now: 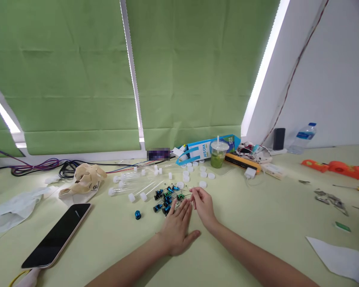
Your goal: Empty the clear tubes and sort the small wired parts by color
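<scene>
In the middle of the table lies a pile of small blue and black cylindrical parts (167, 198) with thin wire leads. A green part (180, 197) sits at the pile's right side. My left hand (179, 229) rests palm down with its fingers stretched out, the fingertips at the near edge of the pile and partly hiding it. Just right of them, my right hand (202, 202) has thumb and forefinger pinched on a thin wire lead (188, 195). Whether that lead belongs to the green part I cannot tell. A single blue part (138, 215) stands apart to the left.
Behind the pile are transparent tubes (151, 188) and several white caps (202, 184). A lidded green drink cup (217, 157) stands by a blue bag (202, 150). A phone (58, 235) lies left; an orange tool (345, 169) and paper (341, 259) lie right.
</scene>
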Demonstrator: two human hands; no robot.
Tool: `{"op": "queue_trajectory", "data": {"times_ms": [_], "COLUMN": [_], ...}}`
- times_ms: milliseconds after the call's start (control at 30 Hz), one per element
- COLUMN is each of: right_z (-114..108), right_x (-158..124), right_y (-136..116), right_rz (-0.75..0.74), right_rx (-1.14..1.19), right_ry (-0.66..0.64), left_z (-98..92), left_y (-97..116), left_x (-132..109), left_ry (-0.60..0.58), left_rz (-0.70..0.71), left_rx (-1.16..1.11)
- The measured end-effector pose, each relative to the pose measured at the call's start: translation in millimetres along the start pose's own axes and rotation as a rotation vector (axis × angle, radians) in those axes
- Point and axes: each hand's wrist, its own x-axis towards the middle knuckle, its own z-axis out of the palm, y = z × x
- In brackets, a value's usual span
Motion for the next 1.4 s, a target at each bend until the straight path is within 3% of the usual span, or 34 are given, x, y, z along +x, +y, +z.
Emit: {"op": "queue_trajectory", "data": {"times_ms": [200, 367, 433, 500, 600, 700, 1033, 1167, 1400], "right_z": [4, 6, 10, 17, 30, 42, 67, 67, 54], "right_x": [-7, -5, -5, -2, 7, 20, 66, 73, 64], "right_y": [13, 8, 6, 8, 18, 28, 42, 40, 27], "right_rz": [-0.066, -0.189, -0.306, -0.380, -0.347, -0.300, -0.293, -0.324, -0.379], "right_rx": [-0.126, -0.342, -0.572, -0.789, -0.914, -0.944, -0.880, -0.833, -0.729], "right_ry": [-0.163, -0.088, -0.079, -0.164, -0.334, -0.393, -0.311, -0.263, -0.102], "left_z": [2.5, -5.2, -4.8, -0.8, 6.1, 6.4, -3.1, -4.2, -11.4], "left_y": [-7, -28, -38, -47, -59, -73, -137, -139, -123], "left_x": [-11, -16, -16, -15, -13, -9, 20, 22, 13], "left_ry": [0.170, 0.252, 0.247, 0.213, 0.156, 0.126, 0.100, 0.134, 0.322], "left_rz": [-0.025, -0.155, -0.211, -0.251, -0.277, -0.265, -0.103, -0.120, -0.176], "left_rx": [0.120, 0.192, 0.179, 0.147, 0.099, 0.080, 0.101, 0.071, -0.036]}}
